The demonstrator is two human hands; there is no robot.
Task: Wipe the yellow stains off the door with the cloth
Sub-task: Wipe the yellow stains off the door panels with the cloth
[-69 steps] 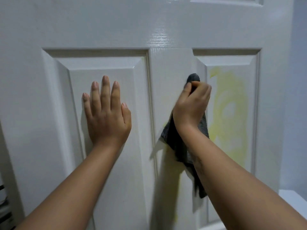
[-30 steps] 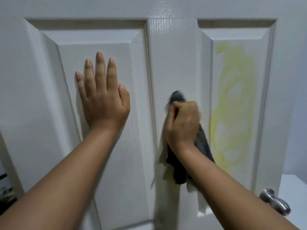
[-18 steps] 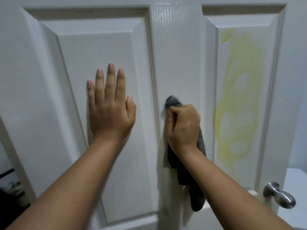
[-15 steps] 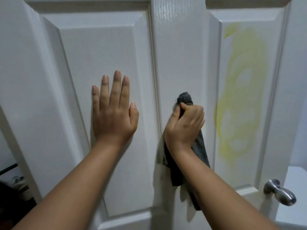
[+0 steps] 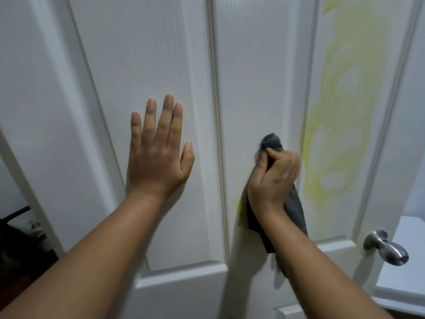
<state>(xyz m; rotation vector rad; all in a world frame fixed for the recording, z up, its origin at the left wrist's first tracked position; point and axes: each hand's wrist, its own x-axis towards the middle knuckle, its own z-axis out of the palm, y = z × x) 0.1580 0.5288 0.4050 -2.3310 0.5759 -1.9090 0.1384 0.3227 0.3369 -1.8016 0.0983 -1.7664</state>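
A white panelled door (image 5: 248, 65) fills the view. Swirled yellow stains (image 5: 342, 107) cover its right-hand panel, and a small yellow smear (image 5: 236, 202) shows on the middle stile just left of the cloth. My right hand (image 5: 273, 178) is shut on a dark grey cloth (image 5: 296, 210) and presses it against the middle stile, left of the large stain. The cloth's top pokes out above my fingers and its tail hangs down below my wrist. My left hand (image 5: 158, 153) lies flat, fingers spread, on the left panel.
A brushed metal door knob (image 5: 386, 247) sticks out at the lower right, close to my right forearm. Behind it stands a white ledge (image 5: 404, 261). Dark objects (image 5: 20, 245) show through the gap at the door's left edge.
The view has tilted down and closer, so the panel tops have left the frame. My right hand with the cloth rubbed up and down on the middle stile. My left hand stayed flat on the left panel.
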